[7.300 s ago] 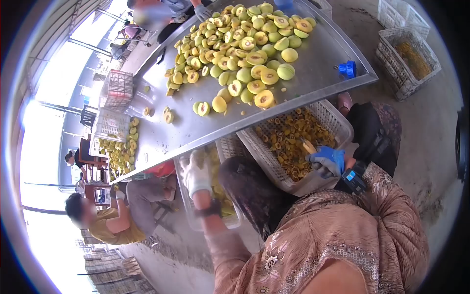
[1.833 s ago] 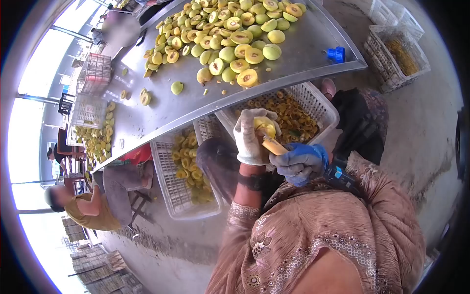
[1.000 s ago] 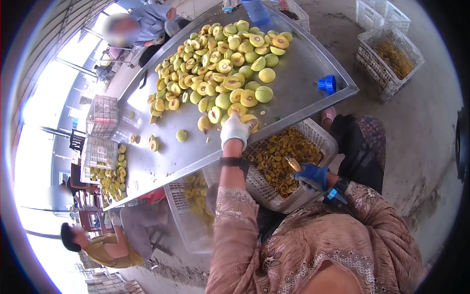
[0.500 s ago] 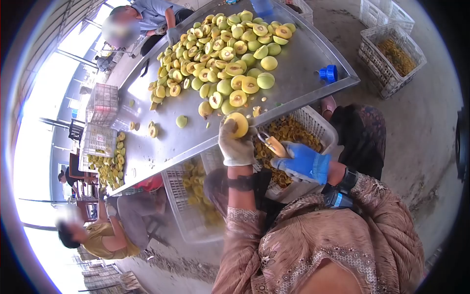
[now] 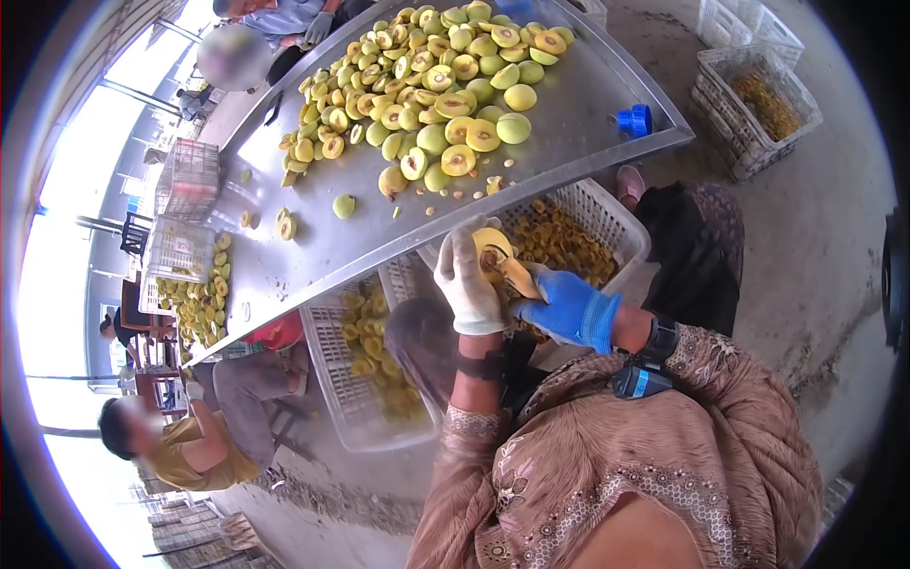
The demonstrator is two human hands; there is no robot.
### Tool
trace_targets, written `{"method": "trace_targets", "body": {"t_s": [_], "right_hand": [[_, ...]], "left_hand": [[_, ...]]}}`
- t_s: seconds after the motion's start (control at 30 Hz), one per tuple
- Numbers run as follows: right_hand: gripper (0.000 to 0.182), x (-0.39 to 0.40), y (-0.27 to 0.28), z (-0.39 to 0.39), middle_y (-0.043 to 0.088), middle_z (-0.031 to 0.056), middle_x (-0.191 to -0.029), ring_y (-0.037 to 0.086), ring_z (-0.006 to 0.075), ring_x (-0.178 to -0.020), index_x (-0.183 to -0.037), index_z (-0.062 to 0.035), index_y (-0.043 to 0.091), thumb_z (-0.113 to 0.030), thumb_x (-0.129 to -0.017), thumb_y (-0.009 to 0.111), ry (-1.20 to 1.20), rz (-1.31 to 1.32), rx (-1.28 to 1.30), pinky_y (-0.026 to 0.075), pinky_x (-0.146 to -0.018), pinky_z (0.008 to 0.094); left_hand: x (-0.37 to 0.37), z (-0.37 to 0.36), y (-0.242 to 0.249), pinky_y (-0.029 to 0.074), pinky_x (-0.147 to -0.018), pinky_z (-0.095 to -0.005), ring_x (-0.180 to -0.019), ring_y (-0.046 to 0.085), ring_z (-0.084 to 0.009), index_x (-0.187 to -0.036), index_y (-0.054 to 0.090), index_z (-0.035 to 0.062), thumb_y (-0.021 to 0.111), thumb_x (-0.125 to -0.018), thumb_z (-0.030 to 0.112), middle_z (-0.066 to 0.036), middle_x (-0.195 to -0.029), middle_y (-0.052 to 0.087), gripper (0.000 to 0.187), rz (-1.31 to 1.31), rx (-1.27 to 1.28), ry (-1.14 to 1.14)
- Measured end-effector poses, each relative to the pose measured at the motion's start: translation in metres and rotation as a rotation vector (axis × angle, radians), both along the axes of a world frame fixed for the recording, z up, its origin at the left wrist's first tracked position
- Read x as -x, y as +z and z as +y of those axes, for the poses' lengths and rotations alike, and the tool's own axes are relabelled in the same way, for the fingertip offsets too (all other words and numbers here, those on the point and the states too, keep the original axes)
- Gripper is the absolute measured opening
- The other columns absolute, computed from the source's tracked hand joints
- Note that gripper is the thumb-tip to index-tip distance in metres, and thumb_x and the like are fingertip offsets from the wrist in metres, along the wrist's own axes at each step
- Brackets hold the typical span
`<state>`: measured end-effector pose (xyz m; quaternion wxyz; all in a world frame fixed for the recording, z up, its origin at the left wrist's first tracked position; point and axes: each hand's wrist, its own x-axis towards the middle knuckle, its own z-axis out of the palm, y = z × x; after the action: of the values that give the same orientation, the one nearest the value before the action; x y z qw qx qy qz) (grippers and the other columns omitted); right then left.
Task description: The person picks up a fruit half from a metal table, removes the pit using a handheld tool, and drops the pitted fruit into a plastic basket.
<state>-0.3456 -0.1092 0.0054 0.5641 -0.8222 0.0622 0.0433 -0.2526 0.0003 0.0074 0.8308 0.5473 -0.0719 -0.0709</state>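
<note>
My left hand (image 5: 468, 284), in a pale glove, is wrapped round a halved yellow fruit (image 5: 488, 239) just below the table's near edge. In a blue glove, my right hand (image 5: 569, 308) grips the wooden handle of a tool (image 5: 519, 278). The tool's working end meets the cut face of the fruit, where a brown centre shows; its tip is hidden. Beneath both hands stands a white crate (image 5: 621, 232) holding small cut pieces. A heap of halved green-yellow fruit (image 5: 431, 142) lies on the metal table (image 5: 569, 142) ahead.
On the table's right corner lies a blue cap-like object (image 5: 634, 120). Another crate (image 5: 346, 427) of fruit is at the lower left of the table. Crates (image 5: 749, 152) stand on the floor at right. One person (image 5: 194, 455) sits at left; another (image 5: 284, 21) is across the table.
My right hand has moved left and brought the tool against the fruit. The fruit in my left hand is now turned towards it. The person across the table has shifted a hand.
</note>
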Motion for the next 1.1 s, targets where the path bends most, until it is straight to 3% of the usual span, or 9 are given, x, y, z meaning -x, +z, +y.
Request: {"method": "trace_targets", "body": {"t_s": [0.13, 0.23, 0.43, 0.63, 0.77, 0.87, 0.9, 1.0, 1.1], "right_hand": [[0.045, 0.007, 0.006, 0.000, 0.065, 0.0151, -0.085, 0.063, 0.0248, -0.078, -0.117, 0.0029, 0.052, -0.028, -0.086, 0.066, 0.049, -0.025, -0.048, 0.050, -0.073, 0.0363], [0.035, 0.012, 0.037, -0.016, 0.060, 0.0060, -0.070, 0.057, 0.0176, -0.059, -0.110, -0.0007, 0.055, -0.027, -0.089, 0.064, 0.231, 0.281, -0.208, 0.046, -0.055, 0.0301], [0.024, 0.029, 0.029, -0.035, 0.042, -0.0067, -0.059, 0.034, 0.0023, -0.038, -0.097, -0.0113, 0.051, -0.035, -0.096, 0.055, 0.468, 0.566, -1.162, 0.025, -0.033, 0.0182], [0.021, 0.022, -0.015, -0.016, 0.037, -0.0065, -0.056, 0.031, 0.0018, -0.038, -0.090, -0.0118, 0.045, -0.030, -0.100, 0.049, 0.611, 0.538, -1.757, 0.024, -0.033, 0.0187], [0.020, 0.029, -0.017, -0.023, 0.038, -0.0060, -0.056, 0.031, 0.0019, -0.038, -0.091, -0.0110, 0.045, -0.028, -0.099, 0.052, 0.553, 0.395, -1.785, 0.023, -0.033, 0.0190], [0.021, 0.013, -0.051, -0.042, 0.041, -0.0043, -0.057, 0.035, 0.0038, -0.039, -0.090, -0.0096, 0.048, -0.027, -0.095, 0.057, 0.196, 0.554, -1.114, 0.025, -0.034, 0.0200], [0.025, 0.006, -0.057, -0.041, 0.043, -0.0024, -0.058, 0.040, 0.0068, -0.040, -0.088, -0.0082, 0.051, -0.030, -0.091, 0.062, 0.081, 0.616, -0.618, 0.028, -0.036, 0.0227], [0.029, 0.011, -0.074, -0.050, 0.045, -0.0016, -0.060, 0.042, 0.0089, -0.041, -0.088, -0.0073, 0.053, -0.034, -0.089, 0.064, -0.146, 0.606, -0.687, 0.031, -0.036, 0.0253], [0.027, 0.014, -0.126, -0.052, 0.049, -0.0003, -0.061, 0.043, 0.0103, -0.040, -0.089, -0.0070, 0.054, -0.032, -0.090, 0.063, 0.078, 0.761, -0.661, 0.031, -0.035, 0.0264]], "left_hand": [[0.009, 0.002, 0.005, 0.052, -0.073, -0.0287, -0.079, 0.064, -0.0177, -0.100, 0.065, -0.0054, 0.056, -0.096, 0.028, -0.014, -0.091, 0.068, 0.035, 0.035, -0.049, -0.022], [0.010, 0.004, 0.020, 0.051, -0.071, -0.0263, -0.076, 0.065, -0.0175, -0.094, 0.067, -0.0064, 0.057, -0.095, 0.025, -0.014, -0.084, 0.069, 0.033, 0.126, -0.156, -0.167], [0.016, 0.004, 0.021, 0.052, -0.060, -0.0287, -0.066, 0.063, -0.0192, -0.094, 0.065, -0.0061, 0.059, -0.093, 0.029, -0.016, -0.083, 0.068, 0.036, 0.187, -0.077, -0.352], [0.016, -0.008, 0.001, 0.047, -0.049, -0.0321, -0.055, 0.056, -0.0242, -0.098, 0.061, 0.0032, 0.054, -0.095, 0.039, -0.016, -0.088, 0.064, 0.037, 0.346, 0.248, -0.249], [-0.008, 0.005, 0.006, 0.046, -0.049, -0.0319, -0.058, 0.057, -0.0235, -0.100, 0.055, 0.0047, 0.052, -0.096, 0.038, -0.014, -0.086, 0.063, 0.033, 0.371, 0.280, 0.169], [-0.012, 0.040, 0.016, 0.051, -0.058, -0.0317, -0.073, 0.062, -0.0224, -0.107, 0.057, 0.0043, 0.051, -0.096, 0.031, -0.013, -0.090, 0.064, 0.030, 0.229, 0.027, 0.212], [-0.019, 0.057, 0.009, 0.053, -0.058, -0.0330, -0.073, 0.062, -0.0211, -0.103, 0.061, 0.0022, 0.052, -0.096, 0.029, -0.013, -0.091, 0.066, 0.029, 0.108, -0.045, 0.333], [-0.031, 0.108, 0.031, 0.054, -0.068, -0.0325, -0.078, 0.062, -0.0181, -0.102, 0.065, -0.0014, 0.056, -0.095, 0.022, -0.011, -0.091, 0.067, 0.026, 0.071, -0.120, 0.548], [-0.073, 0.186, 0.019, 0.051, -0.082, -0.0351, -0.092, 0.061, -0.0250, -0.107, 0.065, 0.0033, 0.068, -0.086, 0.025, -0.013, -0.105, 0.063, 0.030, -0.040, -1.116, 0.531]]}}
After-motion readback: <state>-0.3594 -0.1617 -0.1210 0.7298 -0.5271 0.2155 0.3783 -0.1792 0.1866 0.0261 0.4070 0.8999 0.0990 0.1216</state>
